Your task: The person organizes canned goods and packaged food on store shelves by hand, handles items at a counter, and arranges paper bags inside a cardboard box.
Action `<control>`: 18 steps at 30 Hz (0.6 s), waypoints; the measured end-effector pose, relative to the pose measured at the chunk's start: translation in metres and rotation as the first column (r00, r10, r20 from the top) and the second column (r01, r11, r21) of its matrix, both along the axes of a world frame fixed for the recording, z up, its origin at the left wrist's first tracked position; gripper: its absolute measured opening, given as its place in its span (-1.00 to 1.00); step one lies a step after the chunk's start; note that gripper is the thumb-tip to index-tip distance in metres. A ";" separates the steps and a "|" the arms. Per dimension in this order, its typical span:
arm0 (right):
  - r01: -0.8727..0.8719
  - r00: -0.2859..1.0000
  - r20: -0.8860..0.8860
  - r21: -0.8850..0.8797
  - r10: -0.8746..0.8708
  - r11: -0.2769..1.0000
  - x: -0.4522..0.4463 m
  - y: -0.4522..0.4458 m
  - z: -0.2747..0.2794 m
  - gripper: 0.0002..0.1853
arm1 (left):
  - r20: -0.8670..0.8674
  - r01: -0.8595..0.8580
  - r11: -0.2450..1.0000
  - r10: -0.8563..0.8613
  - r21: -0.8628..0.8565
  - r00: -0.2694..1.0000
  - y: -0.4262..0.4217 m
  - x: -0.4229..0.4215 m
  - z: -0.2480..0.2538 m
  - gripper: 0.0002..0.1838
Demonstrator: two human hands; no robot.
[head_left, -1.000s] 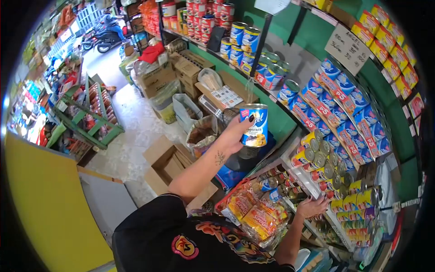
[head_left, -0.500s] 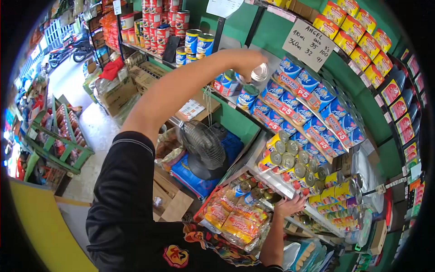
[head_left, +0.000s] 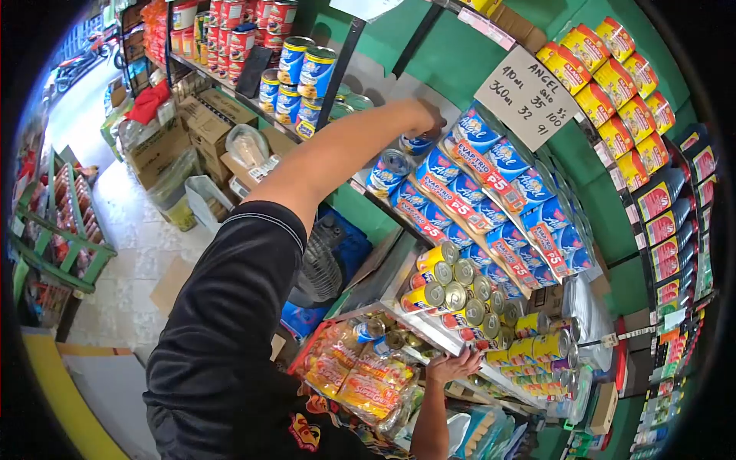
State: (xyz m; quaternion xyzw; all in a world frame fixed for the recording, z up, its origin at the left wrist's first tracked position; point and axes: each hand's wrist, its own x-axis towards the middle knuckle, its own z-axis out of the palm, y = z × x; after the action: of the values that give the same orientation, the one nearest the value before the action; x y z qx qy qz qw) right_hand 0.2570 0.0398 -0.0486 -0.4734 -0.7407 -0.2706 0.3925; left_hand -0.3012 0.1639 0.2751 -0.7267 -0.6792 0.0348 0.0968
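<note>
My left hand (head_left: 420,119) reaches across to the upper shelf, at a blue-labelled can (head_left: 416,144) behind the front row. Its fingers curl over the can's top and are partly hidden. Just in front stands another blue Angel milk can (head_left: 389,172), upright near the shelf edge. Right beside them are stacked Angel evaporated milk packs (head_left: 460,199) with orange price bands. Lower down, my right hand (head_left: 452,365) rests with fingers spread on the front edge of a white shelf (head_left: 429,331), below yellow-labelled cans (head_left: 454,294).
A handwritten price card (head_left: 529,100) hangs over the milk packs. A black fan (head_left: 320,264) stands below my left arm. Orange noodle packs (head_left: 372,379) lie near my body. Cardboard boxes (head_left: 211,130) are stacked on the floor at left.
My left hand has lowered the can it held up, and the can now sits lower beside the milk packs. The view has shifted right. My right hand stays on the shelf edge.
</note>
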 end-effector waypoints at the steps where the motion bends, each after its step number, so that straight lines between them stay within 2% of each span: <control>1: 0.002 1.000 0.009 0.003 -0.002 1.000 -0.001 -0.001 0.001 -0.34 | 0.010 -0.027 0.998 0.027 -0.056 1.000 0.006 0.003 -0.003 -0.26; 5: 0.005 1.000 0.020 0.003 -0.005 1.000 0.002 0.001 -0.003 -0.34 | -0.025 -0.029 0.976 0.024 -0.217 0.999 0.023 0.009 -0.016 -0.19; 7: 0.024 0.999 0.026 0.001 -0.024 1.000 0.004 0.002 -0.006 -0.34 | -0.126 -0.051 0.944 0.010 -0.327 0.992 0.034 0.008 -0.022 -0.13; 10: -0.008 1.000 -0.002 -0.039 0.008 0.999 0.004 0.001 -0.006 -0.35 | -0.126 -0.015 0.934 -0.033 -0.357 0.991 0.057 -0.007 -0.047 -0.10; 12: -0.023 1.000 -0.007 -0.034 0.023 0.999 0.004 0.001 -0.006 -0.35 | -0.025 0.005 0.929 -0.015 -0.370 1.000 0.096 -0.034 -0.081 -0.06; 14: -0.025 1.000 -0.004 -0.017 0.025 1.000 0.004 0.001 -0.006 -0.35 | 0.007 0.035 0.916 -0.035 -0.400 0.999 0.098 -0.038 -0.082 -0.03; 16: -0.006 1.000 -0.005 -0.030 0.006 1.000 0.002 -0.001 -0.002 -0.35 | -0.024 0.079 0.889 -0.100 -0.450 0.995 0.072 -0.026 -0.055 0.01; 18: -0.004 1.000 -0.007 -0.017 0.004 1.000 -0.001 -0.001 -0.001 -0.35 | 0.003 0.047 0.887 -0.051 -0.459 0.999 0.075 -0.028 -0.040 -0.01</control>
State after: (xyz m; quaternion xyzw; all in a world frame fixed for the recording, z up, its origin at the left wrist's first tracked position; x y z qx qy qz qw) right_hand 0.2563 0.0388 -0.0495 -0.4760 -0.7425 -0.2620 0.3917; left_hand -0.3291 0.2385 0.2353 -0.7456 -0.6329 0.1951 -0.0736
